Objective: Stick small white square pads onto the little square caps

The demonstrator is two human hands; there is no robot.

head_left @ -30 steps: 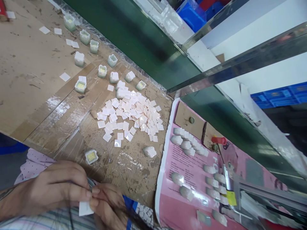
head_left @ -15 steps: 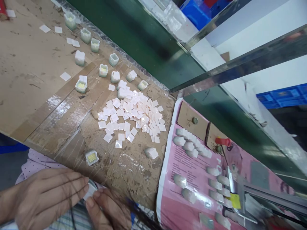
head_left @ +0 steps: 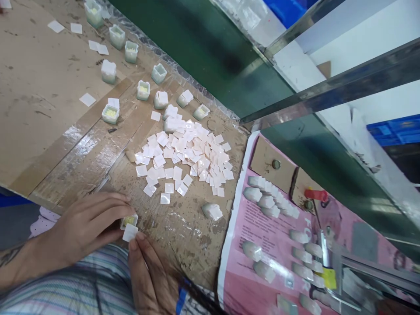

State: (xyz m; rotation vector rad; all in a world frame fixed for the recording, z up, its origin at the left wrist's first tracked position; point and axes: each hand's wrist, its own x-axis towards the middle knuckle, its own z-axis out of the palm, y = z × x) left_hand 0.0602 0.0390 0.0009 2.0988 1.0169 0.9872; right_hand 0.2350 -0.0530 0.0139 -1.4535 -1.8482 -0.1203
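Note:
My left hand (head_left: 90, 223) is closed around the side of a small pale cup (head_left: 124, 224) with yellow grains in it, low at the near edge of the cardboard surface. Between thumb and fingertips, my right hand (head_left: 151, 273) pinches a thin white square (head_left: 131, 233). That square overlaps the near rim of the cup and leaves the grains partly in sight. Beyond both hands lies a heap of similar white squares (head_left: 203, 157). A pale green-white piece (head_left: 212, 211) sits to the right, touched by neither hand.
Several small cups, one an open cup with yellow grains (head_left: 110, 113), stand across the cardboard tabletop (head_left: 49, 144). A pink printed sheet (head_left: 236, 258) on the right carries several pale pieces (head_left: 252, 251) and a red-handled tool (head_left: 316, 195). A green panel (head_left: 203, 57) borders the back.
My left hand has moved from the white square onto the cup with grains. My right hand has brought the square up and over the cup's rim. The camera view has shifted slightly.

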